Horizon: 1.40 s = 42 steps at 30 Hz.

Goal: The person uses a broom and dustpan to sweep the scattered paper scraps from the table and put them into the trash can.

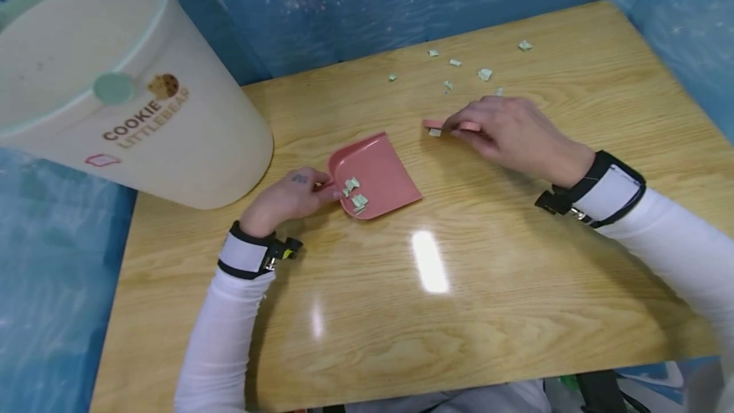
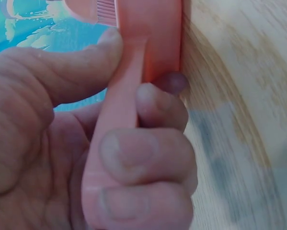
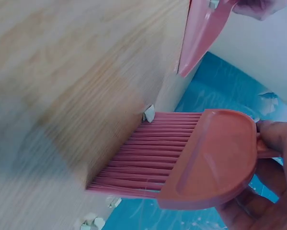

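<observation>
My left hand (image 1: 294,197) grips the handle of a pink dustpan (image 1: 380,174), its fingers wrapped round the handle (image 2: 115,100) in the left wrist view. Several pale green paper scraps (image 1: 359,200) lie in the pan near its handle end. To the right of the pan, my right hand (image 1: 510,132) holds a small pink brush (image 3: 212,160) by its handle. The bristles (image 3: 148,153) touch the wooden table. One scrap (image 1: 435,132) lies against the bristles, between brush and dustpan.
Several more scraps (image 1: 485,74) are scattered on the table (image 1: 367,330) toward its back edge. A large cream bin (image 1: 223,145) with a green rim stands at the back left. Blue patterned walls (image 1: 367,11) border the table.
</observation>
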### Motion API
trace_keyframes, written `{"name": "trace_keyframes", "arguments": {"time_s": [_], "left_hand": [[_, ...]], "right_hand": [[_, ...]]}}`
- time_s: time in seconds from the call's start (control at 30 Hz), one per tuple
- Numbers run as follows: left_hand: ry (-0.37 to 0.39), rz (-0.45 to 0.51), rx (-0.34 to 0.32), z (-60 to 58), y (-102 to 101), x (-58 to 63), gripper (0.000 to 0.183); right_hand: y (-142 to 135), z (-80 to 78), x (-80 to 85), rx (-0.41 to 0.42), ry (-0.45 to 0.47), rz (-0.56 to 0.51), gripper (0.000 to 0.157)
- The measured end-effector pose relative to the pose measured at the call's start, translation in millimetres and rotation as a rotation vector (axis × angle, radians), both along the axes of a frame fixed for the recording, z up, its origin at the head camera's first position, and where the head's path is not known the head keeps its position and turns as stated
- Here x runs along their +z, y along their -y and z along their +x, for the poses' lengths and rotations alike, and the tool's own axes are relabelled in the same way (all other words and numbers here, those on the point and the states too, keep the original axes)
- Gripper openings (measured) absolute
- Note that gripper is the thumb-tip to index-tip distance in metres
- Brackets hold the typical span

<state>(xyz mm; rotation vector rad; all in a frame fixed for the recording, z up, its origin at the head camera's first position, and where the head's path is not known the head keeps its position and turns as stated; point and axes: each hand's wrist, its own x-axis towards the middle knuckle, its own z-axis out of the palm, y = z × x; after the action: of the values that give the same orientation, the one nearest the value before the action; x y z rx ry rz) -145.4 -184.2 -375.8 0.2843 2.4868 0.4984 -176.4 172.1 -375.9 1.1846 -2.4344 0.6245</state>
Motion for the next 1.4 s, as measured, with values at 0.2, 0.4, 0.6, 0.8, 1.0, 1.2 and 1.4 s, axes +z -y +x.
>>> {"name": "trace_keyframes", "arguments": {"time_s": [0.2, 0.4, 0.6, 0.8, 1.0, 1.2, 1.4], "left_hand": [[0.005, 0.003, -0.004, -1.0, -0.7, 2.0, 0.036], [0.012, 0.001, 0.005, -2.5, -3.5, -0.4, 0.037], [0.027, -0.019, 0.025, -1.2, -4.4, -2.0, 0.039], [0.011, -0.027, 0.016, -2.2, -6.1, -3.2, 0.040], [-0.010, 0.000, 0.010, -3.0, -7.1, -3.2, 0.038], [0.011, 0.007, 0.039, -3.7, -8.4, -1.4, 0.044], [0.003, 0.014, 0.030, -9.0, -10.5, 1.0, 0.043]], "right_hand": [[-3.6, 2.0, 11.2, 0.040, 0.006, -0.032, 0.018], [-9.2, -5.8, 17.6, -0.013, -0.031, -0.035, 0.015], [-6.2, -10.2, 6.6, -0.097, -0.054, 0.030, 0.007], [6.2, -9.6, -0.5, -0.090, -0.052, 0.029, 0.009], [24.8, -4.5, 4.0, -0.060, 0.004, 0.009, 0.012], [40.0, 2.6, 7.6, 0.009, 0.041, -0.035, 0.012], [42.5, 8.3, 15.9, 0.039, 0.121, -0.068, 0.011]]}}
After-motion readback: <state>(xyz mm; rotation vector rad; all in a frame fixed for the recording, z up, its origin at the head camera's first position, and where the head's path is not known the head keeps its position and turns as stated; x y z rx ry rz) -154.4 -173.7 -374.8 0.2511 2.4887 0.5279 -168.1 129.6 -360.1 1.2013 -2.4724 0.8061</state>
